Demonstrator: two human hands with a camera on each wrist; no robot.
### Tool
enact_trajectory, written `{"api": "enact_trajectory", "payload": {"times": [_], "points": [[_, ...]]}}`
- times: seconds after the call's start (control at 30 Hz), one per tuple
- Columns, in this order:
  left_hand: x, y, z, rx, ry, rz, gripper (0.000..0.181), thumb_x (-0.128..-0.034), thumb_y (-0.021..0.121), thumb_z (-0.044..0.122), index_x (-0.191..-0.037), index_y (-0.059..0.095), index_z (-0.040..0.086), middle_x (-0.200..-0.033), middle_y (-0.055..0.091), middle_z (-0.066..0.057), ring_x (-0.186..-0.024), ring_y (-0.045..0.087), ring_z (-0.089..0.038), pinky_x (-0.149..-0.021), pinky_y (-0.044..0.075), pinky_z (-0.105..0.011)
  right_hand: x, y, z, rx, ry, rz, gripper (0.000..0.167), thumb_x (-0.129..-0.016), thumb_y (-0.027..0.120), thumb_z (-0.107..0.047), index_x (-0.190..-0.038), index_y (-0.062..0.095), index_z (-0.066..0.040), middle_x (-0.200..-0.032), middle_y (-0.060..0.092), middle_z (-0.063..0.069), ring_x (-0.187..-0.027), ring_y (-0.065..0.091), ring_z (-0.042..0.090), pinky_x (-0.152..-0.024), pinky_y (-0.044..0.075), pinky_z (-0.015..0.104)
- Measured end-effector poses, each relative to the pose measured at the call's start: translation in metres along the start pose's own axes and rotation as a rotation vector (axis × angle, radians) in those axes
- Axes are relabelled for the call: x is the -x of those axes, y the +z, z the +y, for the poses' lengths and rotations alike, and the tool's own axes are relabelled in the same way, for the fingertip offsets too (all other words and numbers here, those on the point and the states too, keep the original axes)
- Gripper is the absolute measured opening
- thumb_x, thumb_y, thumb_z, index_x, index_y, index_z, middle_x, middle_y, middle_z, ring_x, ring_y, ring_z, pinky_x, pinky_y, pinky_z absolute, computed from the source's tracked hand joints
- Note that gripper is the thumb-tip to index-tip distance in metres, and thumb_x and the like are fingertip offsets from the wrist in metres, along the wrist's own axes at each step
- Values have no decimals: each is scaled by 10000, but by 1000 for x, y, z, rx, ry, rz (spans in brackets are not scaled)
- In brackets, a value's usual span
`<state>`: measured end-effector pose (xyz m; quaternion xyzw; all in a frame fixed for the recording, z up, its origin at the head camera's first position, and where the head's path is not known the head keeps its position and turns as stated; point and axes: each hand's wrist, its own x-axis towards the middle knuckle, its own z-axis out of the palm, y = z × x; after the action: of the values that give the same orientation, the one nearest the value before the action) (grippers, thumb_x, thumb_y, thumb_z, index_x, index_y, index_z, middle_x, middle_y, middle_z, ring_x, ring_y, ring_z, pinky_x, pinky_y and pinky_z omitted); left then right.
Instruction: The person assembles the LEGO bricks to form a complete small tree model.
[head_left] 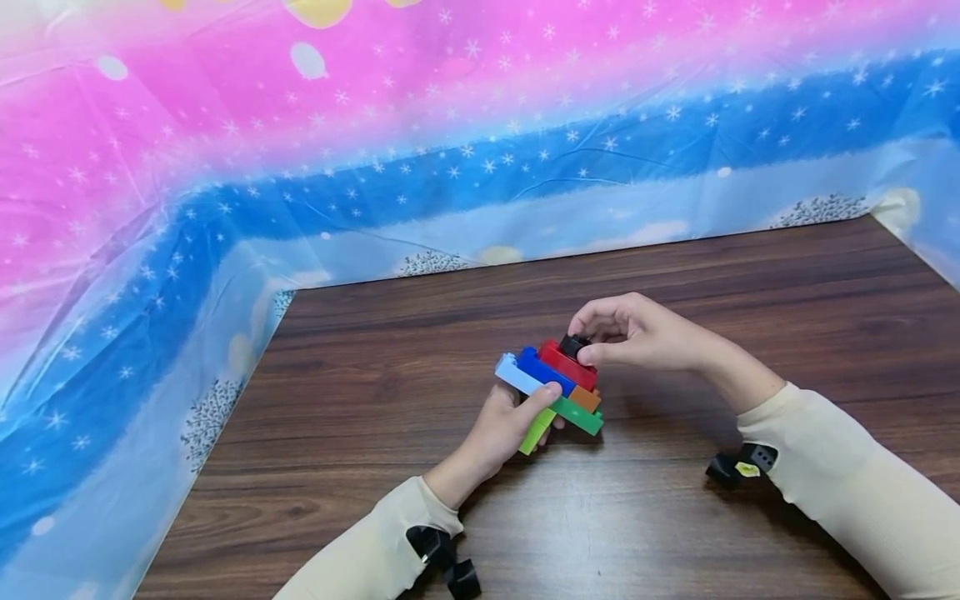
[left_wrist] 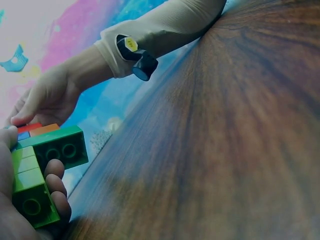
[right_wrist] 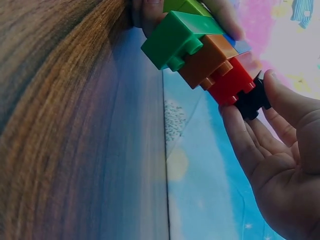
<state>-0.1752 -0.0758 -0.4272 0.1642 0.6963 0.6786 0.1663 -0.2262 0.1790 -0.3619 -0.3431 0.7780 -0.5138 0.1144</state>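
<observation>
A stack of toy building blocks is held tilted above the table. My left hand (head_left: 501,423) grips it low down, thumb across the light blue and green layer, fingers round the lime green blocks (left_wrist: 31,182). Above the green block (head_left: 579,416) come an orange block (right_wrist: 207,61) and a blue block (head_left: 546,371), then a red block (head_left: 567,365). At the top end sits a black block (right_wrist: 252,98), against the red one. My right hand (head_left: 637,333) pinches this black block between thumb and fingers. In the left wrist view the black block is hidden.
Under both hands lies a dark wood-grain table (head_left: 360,367). A patterned cloth (head_left: 465,167) in pink and blue hangs along its back and left edges. Black camera mounts (head_left: 442,560) are strapped at both sleeve cuffs.
</observation>
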Motion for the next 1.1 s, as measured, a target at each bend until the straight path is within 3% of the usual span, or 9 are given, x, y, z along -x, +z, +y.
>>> {"api": "enact_trajectory", "payload": {"times": [0.57,0.8,1.1], "points": [[-1,1,0,23,24,24,415,-1075,617,250,-1413,511,35,-918,698,-74,-693,659,-181,-570,543,-279,-3,8,6,-45,-49,55,185,-985,718,-1,-1166,678,-8,-1103,753,114,-1002,707,267,-903,594,364],[-1,1,-1,-5,21,21,419,-1075,618,251,-1420,517,36,-935,692,-72,-697,665,-173,-573,543,-273,-1,6,6,-52,-27,41,195,-991,707,2,-1185,686,7,-1120,750,129,-975,717,287,-861,599,356],[0,1,-1,29,23,26,408,-1079,605,248,-1411,511,31,-924,687,-64,-695,657,-171,-566,543,-278,-3,8,12,-91,-75,42,162,-1005,691,-9,-1164,660,-2,-1106,746,136,-968,704,266,-846,597,361]]}}
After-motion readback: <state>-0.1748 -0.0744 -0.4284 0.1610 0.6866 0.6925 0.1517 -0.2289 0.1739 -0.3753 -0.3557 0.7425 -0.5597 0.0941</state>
